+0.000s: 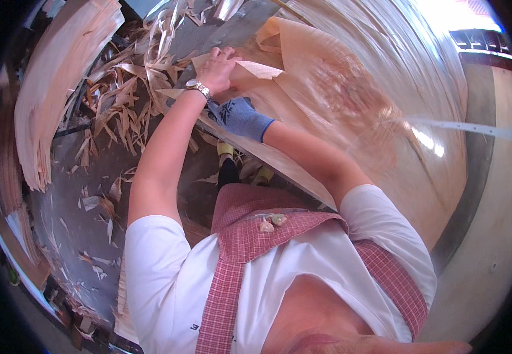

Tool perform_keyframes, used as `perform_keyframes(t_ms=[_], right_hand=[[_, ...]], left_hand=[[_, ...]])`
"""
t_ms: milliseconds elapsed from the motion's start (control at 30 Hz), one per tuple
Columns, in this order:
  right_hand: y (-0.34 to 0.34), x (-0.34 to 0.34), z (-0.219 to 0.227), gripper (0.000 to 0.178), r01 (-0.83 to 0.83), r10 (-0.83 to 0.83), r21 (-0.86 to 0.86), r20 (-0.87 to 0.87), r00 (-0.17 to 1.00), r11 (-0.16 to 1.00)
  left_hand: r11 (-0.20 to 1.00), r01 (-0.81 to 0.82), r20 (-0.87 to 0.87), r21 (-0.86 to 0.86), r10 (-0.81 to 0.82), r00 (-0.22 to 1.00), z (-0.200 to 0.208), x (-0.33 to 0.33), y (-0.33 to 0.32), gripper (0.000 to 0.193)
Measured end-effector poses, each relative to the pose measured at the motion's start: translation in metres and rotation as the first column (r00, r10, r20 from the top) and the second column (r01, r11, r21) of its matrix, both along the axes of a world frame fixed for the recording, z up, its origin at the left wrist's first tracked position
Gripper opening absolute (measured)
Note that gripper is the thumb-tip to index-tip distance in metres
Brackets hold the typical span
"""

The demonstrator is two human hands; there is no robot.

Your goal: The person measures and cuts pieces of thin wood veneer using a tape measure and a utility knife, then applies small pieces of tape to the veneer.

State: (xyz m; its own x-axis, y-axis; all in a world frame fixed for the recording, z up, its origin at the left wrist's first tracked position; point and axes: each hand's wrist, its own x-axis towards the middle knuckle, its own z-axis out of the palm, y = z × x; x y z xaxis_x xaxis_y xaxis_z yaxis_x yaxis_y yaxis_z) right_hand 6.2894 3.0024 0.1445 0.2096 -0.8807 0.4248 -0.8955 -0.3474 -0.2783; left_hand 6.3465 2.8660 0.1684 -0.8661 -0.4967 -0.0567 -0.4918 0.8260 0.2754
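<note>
My left hand, bare and with a metal watch at the wrist, lies on the edge of a thin wood veneer sheet, its fingers stretched out. Just nearer to me, my right hand wears a blue-grey glove with dark patches. Its fingers are closed at the sheet's near edge, and what they hold is hidden. Between the hands and the larger sheet, a pale torn flap of veneer sticks up. A narrow strip of veneer juts out to the left beneath my left wrist.
Curled veneer scraps are heaped on the floor to the left. Beyond them stands a curved stack of veneer. Loose slivers lie scattered on the dark floor. A pale board surface runs along the right.
</note>
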Motion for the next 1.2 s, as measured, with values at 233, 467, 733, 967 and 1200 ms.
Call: perform_keyframes(t_ms=[233, 467, 733, 967, 1200], right_hand=[[0.008, -0.003, 0.007, 0.025, -0.031, 0.059, 0.245, -0.109, 0.992, 0.969], [0.093, -0.061, 0.039, 0.021, 0.073, 0.096, 0.599, -0.245, 0.965, 0.797], [0.186, -0.141, 0.055, 0.017, 0.111, 0.063, 0.699, -0.218, 0.974, 0.707], [0.221, -0.231, 0.074, 0.021, 0.172, 0.166, 0.714, -0.377, 0.911, 0.678], [0.264, -0.263, 0.073, 0.017, 0.328, 0.086, 0.67, -0.506, 0.858, 0.666]], left_hand=[[1.0, -0.01, 0.021, -0.006, 0.01, 1.0, 0.006, -0.003, 0.008, 0.074], [0.994, -0.049, 0.132, 0.095, 0.036, 0.991, 0.027, -0.011, 0.013, 0.082], [0.999, -0.035, 0.147, -0.02, 0.038, 0.988, 0.025, -0.01, 0.017, 0.083], [1.0, -0.011, 0.161, 0.013, 0.009, 0.987, 0.027, -0.016, 0.019, 0.088], [1.0, -0.004, 0.163, -0.03, 0.009, 0.987, 0.031, -0.015, 0.022, 0.089]])
